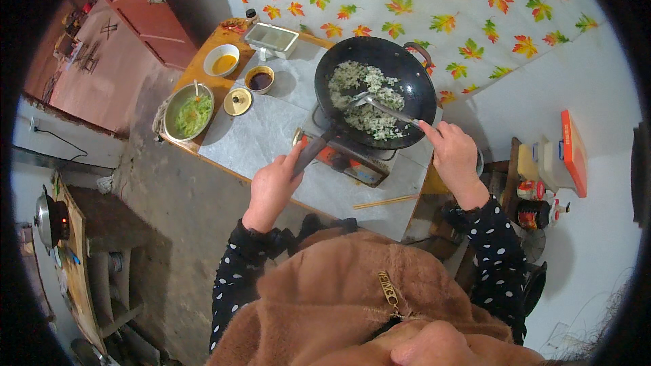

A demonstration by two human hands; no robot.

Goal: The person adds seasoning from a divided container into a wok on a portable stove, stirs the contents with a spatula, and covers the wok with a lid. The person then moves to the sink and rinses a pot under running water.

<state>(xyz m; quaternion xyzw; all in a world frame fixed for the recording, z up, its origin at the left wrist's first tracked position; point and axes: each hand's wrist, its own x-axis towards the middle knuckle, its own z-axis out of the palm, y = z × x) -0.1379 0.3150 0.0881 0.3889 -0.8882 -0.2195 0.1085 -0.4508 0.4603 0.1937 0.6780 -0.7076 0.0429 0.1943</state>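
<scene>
A black wok [414,79] sits tilted towards me on a portable gas stove [363,170] and holds white rice mixed with green bits [374,117]. My left hand [274,183] is closed around the wok's long handle [311,155]. In my right hand [455,155] is the handle of a metal spatula [389,111], whose head lies in the rice near the wok's middle. A pair of wooden chopsticks [385,202] rests on the table in front of the stove, between my two hands.
On the table's left stand a metal bowl of shredded green vegetable [193,116], a white bowl of yellow liquid [223,63], a bowl of dark sauce [260,80], a round lid [237,102] and a lidded rectangular container [271,40]. Jars [531,216] stand at the right wall.
</scene>
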